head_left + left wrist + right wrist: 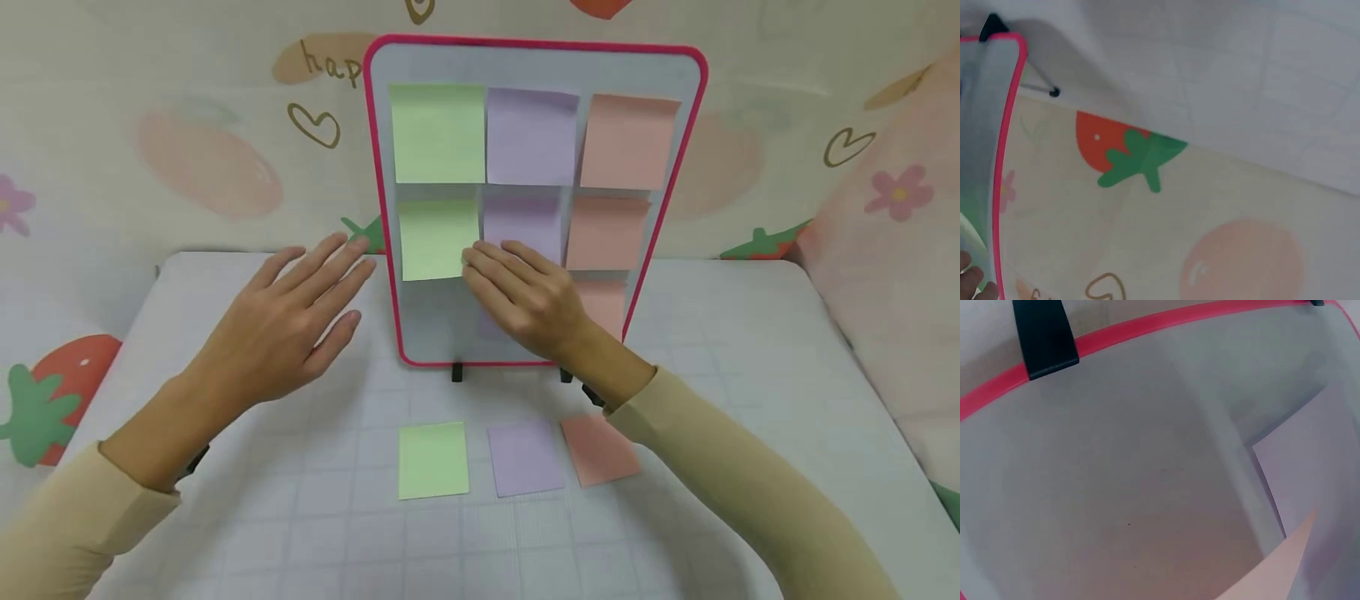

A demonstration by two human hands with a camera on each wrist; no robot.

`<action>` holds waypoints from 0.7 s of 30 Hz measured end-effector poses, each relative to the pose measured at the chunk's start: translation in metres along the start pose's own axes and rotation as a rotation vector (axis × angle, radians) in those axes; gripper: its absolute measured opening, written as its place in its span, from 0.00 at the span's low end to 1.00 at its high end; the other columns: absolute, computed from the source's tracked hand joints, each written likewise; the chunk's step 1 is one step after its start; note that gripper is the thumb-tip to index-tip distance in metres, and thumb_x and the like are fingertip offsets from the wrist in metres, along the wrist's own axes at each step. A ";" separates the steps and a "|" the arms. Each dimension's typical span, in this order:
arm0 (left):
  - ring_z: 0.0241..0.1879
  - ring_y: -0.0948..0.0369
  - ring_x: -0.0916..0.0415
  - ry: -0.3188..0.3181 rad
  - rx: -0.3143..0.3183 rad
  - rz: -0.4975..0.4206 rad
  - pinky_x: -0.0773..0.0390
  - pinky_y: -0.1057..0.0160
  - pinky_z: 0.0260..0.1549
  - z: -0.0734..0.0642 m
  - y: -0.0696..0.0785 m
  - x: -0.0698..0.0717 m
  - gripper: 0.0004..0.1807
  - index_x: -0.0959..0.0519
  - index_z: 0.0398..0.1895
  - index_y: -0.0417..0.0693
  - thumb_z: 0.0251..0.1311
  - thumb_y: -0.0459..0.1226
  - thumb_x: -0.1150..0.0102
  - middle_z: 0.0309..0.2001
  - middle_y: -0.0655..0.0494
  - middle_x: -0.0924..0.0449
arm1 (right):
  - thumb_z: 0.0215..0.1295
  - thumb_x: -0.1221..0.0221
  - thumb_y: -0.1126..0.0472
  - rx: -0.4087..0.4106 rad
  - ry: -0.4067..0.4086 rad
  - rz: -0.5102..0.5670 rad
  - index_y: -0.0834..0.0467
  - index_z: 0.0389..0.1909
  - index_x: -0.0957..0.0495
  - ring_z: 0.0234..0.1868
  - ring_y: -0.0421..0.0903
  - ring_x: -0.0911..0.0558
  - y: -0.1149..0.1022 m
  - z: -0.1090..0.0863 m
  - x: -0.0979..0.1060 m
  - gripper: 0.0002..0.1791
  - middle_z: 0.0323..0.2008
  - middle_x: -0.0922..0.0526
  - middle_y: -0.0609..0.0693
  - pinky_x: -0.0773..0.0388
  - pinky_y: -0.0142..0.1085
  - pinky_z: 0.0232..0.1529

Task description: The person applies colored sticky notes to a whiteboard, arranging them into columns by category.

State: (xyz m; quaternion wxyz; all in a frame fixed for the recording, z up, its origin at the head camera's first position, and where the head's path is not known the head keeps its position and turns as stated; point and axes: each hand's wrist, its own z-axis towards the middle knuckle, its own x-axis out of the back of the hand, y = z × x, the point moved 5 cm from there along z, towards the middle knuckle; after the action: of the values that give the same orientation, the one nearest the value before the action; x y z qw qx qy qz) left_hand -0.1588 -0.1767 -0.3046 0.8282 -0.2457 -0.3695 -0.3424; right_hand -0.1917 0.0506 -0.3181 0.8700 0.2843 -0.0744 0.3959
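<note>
A whiteboard (435, 325) with a red-pink rim stands upright, bearing rows of green, purple and pink sticky notes. My right hand (532, 304) reaches across it, palm toward the board, fingers extended and close together. Its fingertips lie at the right edge of the lower green sticky note (435, 237), and the hand covers part of the lower purple sticky note (525, 218). My left hand (288, 325) hovers just left of the board, fingers straight, holding nothing. In the right wrist view a purple sticky note (1310, 462) lifts at its corner; the right fingers are out of that view.
On the table before the board lie a green sticky note (433, 460), a purple one (525, 458) and a pink one (600, 450). Black feet (457, 372) support the board. Behind it hangs a patterned backdrop (210, 158).
</note>
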 end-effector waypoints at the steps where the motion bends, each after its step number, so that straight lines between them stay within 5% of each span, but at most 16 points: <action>1: 0.69 0.48 0.35 -0.019 0.011 0.013 0.31 0.40 0.59 0.004 -0.003 -0.001 0.29 0.28 0.68 0.38 0.76 0.47 0.67 0.69 0.44 0.30 | 0.59 0.35 0.75 -0.001 -0.003 -0.001 0.65 0.36 0.16 0.42 0.50 0.13 0.000 0.000 0.000 0.06 0.40 0.12 0.56 0.17 0.40 0.47; 9: 0.75 0.51 0.45 -0.144 0.018 0.077 0.42 0.41 0.67 0.031 -0.009 -0.014 0.34 0.34 0.73 0.41 0.76 0.53 0.74 0.74 0.49 0.39 | 0.61 0.36 0.74 -0.018 -0.050 0.000 0.65 0.38 0.16 0.44 0.51 0.13 0.001 -0.001 -0.002 0.05 0.42 0.12 0.56 0.19 0.41 0.51; 15: 0.76 0.53 0.49 -0.205 0.012 0.152 0.49 0.42 0.71 0.040 -0.014 -0.024 0.34 0.36 0.74 0.42 0.74 0.52 0.68 0.75 0.49 0.40 | 0.64 0.39 0.73 -0.024 -0.116 -0.002 0.66 0.38 0.18 0.49 0.52 0.15 0.002 0.000 -0.006 0.04 0.43 0.13 0.57 0.22 0.43 0.57; 21: 0.77 0.53 0.53 -0.236 0.011 0.199 0.55 0.41 0.73 0.039 -0.017 -0.030 0.35 0.38 0.75 0.43 0.72 0.53 0.62 0.76 0.49 0.42 | 0.67 0.41 0.61 -0.040 -0.360 -0.012 0.65 0.56 0.21 0.67 0.53 0.27 0.002 0.001 -0.022 0.20 0.59 0.20 0.57 0.40 0.46 0.72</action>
State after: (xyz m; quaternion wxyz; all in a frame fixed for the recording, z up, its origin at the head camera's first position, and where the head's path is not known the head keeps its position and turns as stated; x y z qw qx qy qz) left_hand -0.2040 -0.1505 -0.3011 0.8102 -0.3149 -0.4401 -0.2254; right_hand -0.2078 0.0375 -0.3244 0.8505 0.3334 -0.2351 0.3319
